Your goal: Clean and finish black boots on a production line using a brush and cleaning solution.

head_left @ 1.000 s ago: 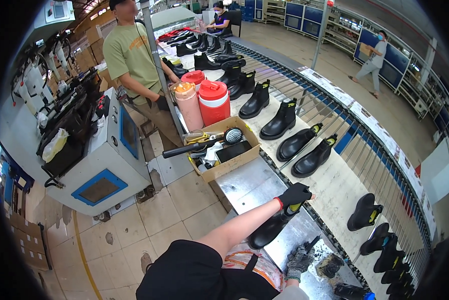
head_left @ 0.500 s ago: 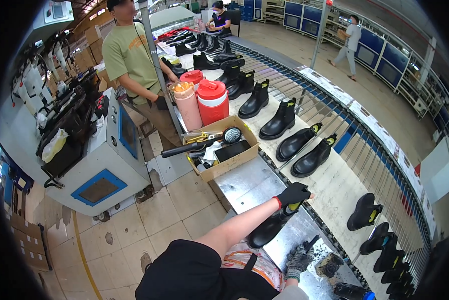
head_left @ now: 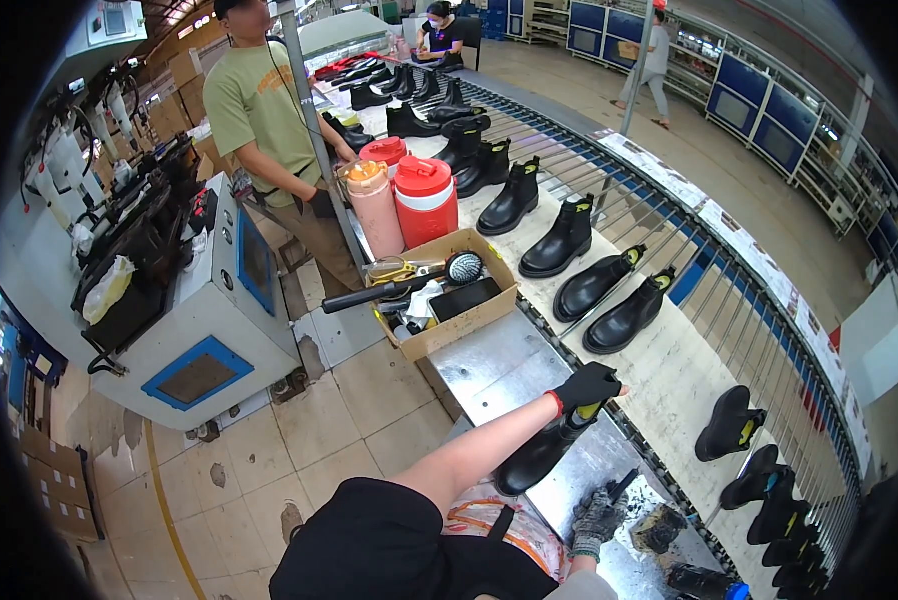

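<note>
My left hand [head_left: 586, 388], in a black glove with a red cuff and bare fingertips, is closed on the top of a black ankle boot [head_left: 539, 458]. That boot stands on the metal worktable, its toe toward me and yellow-green showing at its opening. My right hand [head_left: 597, 522], in a grey knit glove smeared with black, is closed round a short dark tool [head_left: 624, 486] low over the table; its exact kind is unclear. Right beside that hand lie a stained, crumpled cloth [head_left: 659, 528] and a dark bottle with a blue cap [head_left: 707, 581].
A conveyor belt [head_left: 659, 400] carrying several black boots [head_left: 629, 312] runs along the table's far side. A cardboard box of tools [head_left: 459, 345] sits left, by red and pink jugs [head_left: 427, 200]. A person in a green shirt [head_left: 264, 110] stands beyond, near a machine [head_left: 209, 330].
Both my hands and the boot stay practically where they were. In the background, a walking person has moved to the left.
</note>
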`<action>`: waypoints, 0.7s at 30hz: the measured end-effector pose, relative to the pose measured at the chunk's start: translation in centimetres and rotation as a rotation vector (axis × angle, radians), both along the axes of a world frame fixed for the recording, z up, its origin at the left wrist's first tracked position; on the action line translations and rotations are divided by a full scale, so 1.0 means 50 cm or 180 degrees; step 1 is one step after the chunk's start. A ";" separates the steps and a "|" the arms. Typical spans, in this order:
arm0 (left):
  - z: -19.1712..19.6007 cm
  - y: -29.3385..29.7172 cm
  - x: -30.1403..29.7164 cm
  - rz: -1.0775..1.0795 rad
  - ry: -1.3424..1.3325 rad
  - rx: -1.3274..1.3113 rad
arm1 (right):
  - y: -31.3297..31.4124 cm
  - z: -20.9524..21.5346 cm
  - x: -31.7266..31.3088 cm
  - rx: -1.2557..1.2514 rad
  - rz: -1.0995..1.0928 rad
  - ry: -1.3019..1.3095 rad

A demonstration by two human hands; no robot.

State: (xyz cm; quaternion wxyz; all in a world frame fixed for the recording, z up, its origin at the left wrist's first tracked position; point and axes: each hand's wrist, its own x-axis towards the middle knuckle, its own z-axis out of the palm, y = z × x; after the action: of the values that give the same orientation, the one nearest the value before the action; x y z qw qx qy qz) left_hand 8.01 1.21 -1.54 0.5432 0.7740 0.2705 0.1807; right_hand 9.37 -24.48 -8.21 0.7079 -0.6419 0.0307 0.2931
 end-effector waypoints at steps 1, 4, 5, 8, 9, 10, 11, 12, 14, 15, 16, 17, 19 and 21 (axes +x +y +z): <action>-0.004 0.002 0.002 -0.0009 0.0001 0.0011 | -0.003 -0.040 0.012 -0.0024 -0.0007 -0.0008; -0.025 0.012 0.007 -0.0012 -0.0646 -0.0113 | -0.015 -0.114 0.031 0.0635 0.0202 0.0035; -0.011 0.012 0.005 -0.0139 -0.0666 -0.0114 | -0.029 -0.144 0.053 0.1675 0.0362 0.0673; 0.010 0.027 -0.038 -0.0245 -0.1051 -0.0997 | 0.020 0.003 -0.007 0.0014 0.0304 -0.0145; 0.029 0.034 -0.060 -0.0250 -0.1362 -0.1086 | 0.021 -0.008 -0.001 0.0008 0.0299 -0.0165; 0.050 0.080 -0.092 -0.0482 -0.1372 -0.1210 | 0.017 -0.024 0.003 -0.0142 0.0206 -0.0336; 0.089 0.134 -0.137 -0.0712 -0.1363 -0.1360 | 0.015 -0.021 0.001 -0.0316 0.0107 -0.0489; 0.131 0.181 -0.186 -0.0299 -0.1481 -0.0291 | 0.009 -0.012 0.003 -0.0149 0.0094 -0.0319; 0.211 0.345 -0.357 -0.0050 -0.2116 0.1168 | 0.008 -0.008 -0.003 -0.0148 0.0108 -0.0389; 0.326 0.335 -0.407 0.1299 -0.2412 -0.0283 | 0.002 0.005 0.000 -0.0160 0.0020 -0.0239; 0.337 0.501 -0.629 0.2489 -0.1239 0.1565 | 0.019 0.016 -0.018 -0.0073 0.0270 -0.0100; 0.394 0.572 -0.761 0.2811 -0.1172 0.1767 | 0.030 0.002 -0.023 -0.0057 0.0436 -0.0178; 0.521 0.542 -0.792 0.1389 -0.2241 -0.0954 | 0.013 -0.012 0.005 0.0148 0.0170 0.0045; 0.557 0.537 -0.795 0.2611 -0.3117 -0.0893 | -0.015 -0.048 0.028 0.0005 0.0272 -0.0158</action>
State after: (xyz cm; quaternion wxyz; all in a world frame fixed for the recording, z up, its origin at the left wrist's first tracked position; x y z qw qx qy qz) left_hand -31.75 28.08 26.30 0.5864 0.3580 0.2861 0.6679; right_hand 10.75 -25.22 -10.64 0.6958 -0.6491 -0.0146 0.3071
